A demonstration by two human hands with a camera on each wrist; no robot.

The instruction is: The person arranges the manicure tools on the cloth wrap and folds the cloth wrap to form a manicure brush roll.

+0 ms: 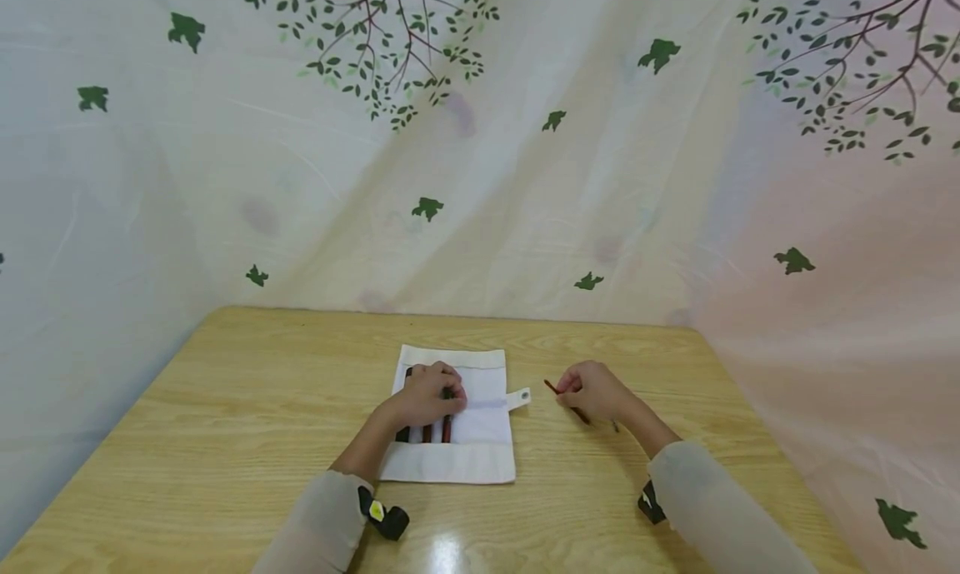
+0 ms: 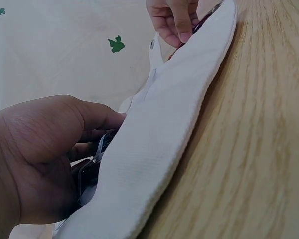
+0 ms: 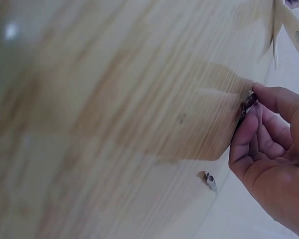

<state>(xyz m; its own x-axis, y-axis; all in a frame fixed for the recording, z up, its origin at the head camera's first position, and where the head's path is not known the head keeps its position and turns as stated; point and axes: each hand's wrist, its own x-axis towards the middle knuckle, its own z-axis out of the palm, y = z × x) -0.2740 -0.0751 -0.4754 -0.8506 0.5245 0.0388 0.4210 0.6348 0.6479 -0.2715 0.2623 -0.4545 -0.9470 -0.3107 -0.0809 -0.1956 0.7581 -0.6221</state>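
In my head view, the pale curtain [image 1: 480, 174] fills the upper frame. The desk [image 1: 225, 441] spans the lower half. The white fabric case [image 1: 487, 424] lies open at lower center, its strap [image 1: 519, 399] extending right. A black item [image 1: 403, 434] and two slim reddish sticks [image 1: 427, 434] occupy its left half; the bottom fold covers their lower ends, and the left grip [image 1: 430, 395] obscures their upper parts. That grip's fingers bend over the sticks; I cannot tell whether they clamp one. Right of center, the right grip [image 1: 596, 391] pinches a thin brown stick [image 1: 581, 415], its middle concealed by the fingers. In my right wrist view, a small grey piece [image 3: 211, 183], too blurred to identify, sits low right of center.
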